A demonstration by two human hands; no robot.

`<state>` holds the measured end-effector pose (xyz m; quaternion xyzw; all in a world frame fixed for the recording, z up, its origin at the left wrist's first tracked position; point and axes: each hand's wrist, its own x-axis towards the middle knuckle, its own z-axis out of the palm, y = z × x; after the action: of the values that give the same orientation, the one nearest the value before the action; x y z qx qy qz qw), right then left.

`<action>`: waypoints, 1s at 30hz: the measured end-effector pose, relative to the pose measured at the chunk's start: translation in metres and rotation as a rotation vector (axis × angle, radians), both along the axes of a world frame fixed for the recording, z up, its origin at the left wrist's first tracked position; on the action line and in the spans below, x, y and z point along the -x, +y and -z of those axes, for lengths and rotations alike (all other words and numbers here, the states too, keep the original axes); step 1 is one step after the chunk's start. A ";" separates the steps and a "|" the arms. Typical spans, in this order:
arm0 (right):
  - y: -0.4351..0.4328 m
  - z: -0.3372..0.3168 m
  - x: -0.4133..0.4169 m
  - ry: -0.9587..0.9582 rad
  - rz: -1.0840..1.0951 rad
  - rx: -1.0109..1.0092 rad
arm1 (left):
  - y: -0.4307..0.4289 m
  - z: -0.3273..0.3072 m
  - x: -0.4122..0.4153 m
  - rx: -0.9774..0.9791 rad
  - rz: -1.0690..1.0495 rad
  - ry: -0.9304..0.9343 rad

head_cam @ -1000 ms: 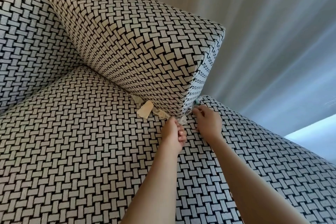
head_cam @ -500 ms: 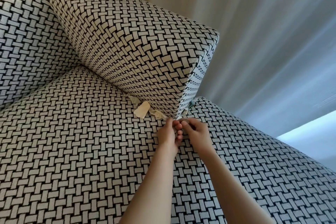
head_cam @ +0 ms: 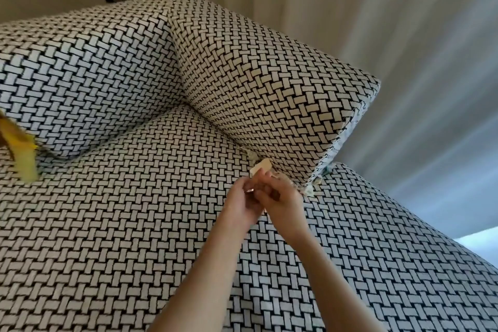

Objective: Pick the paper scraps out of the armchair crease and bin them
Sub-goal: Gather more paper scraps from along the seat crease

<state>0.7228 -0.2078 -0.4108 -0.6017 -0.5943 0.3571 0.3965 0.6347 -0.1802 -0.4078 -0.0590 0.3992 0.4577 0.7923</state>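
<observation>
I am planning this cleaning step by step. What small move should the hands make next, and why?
Probably the right hand should pinch the beige scrap and pull it from the crease. It sticks out just above both hands, and the left hand seems to hold something small. Other scraps lie at the armrest corner.

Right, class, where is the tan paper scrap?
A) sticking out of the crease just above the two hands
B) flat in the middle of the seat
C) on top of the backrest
A: the tan paper scrap pokes out of the crease where seat meets armrest, just above the left hand and right hand, which are close together.
</observation>
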 end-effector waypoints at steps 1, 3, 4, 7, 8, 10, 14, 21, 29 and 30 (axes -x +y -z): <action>0.004 -0.008 0.015 0.055 0.012 0.006 | 0.001 -0.007 0.019 -0.023 -0.040 0.029; 0.008 -0.017 0.034 0.234 0.126 0.057 | 0.003 -0.018 0.043 -0.066 -0.101 0.055; 0.010 -0.020 0.050 0.385 0.190 0.124 | 0.005 -0.023 0.060 -0.085 -0.137 0.068; 0.018 -0.026 0.104 0.993 0.241 0.419 | 0.010 -0.035 0.093 -0.176 -0.244 0.126; 0.020 -0.028 0.120 1.119 0.209 0.496 | 0.011 -0.038 0.100 -0.208 -0.276 0.183; 0.024 -0.039 0.152 1.226 0.165 0.591 | 0.011 -0.043 0.117 -0.225 -0.333 0.256; 0.034 -0.053 0.213 1.281 0.193 0.620 | 0.015 -0.044 0.168 -0.320 -0.453 0.564; 0.043 -0.047 0.310 1.395 0.063 0.777 | 0.011 -0.042 0.260 -0.388 -0.531 0.861; 0.058 -0.038 0.387 1.424 0.010 0.868 | 0.026 -0.043 0.332 -0.426 -0.699 0.770; 0.061 -0.038 0.392 1.413 0.037 0.861 | 0.030 -0.043 0.339 -0.398 -0.751 0.685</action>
<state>0.3309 -0.1468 -0.3727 -0.3445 -0.0062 0.8409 0.4174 0.2958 -0.1501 -0.3646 0.1062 0.4916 0.7688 0.3948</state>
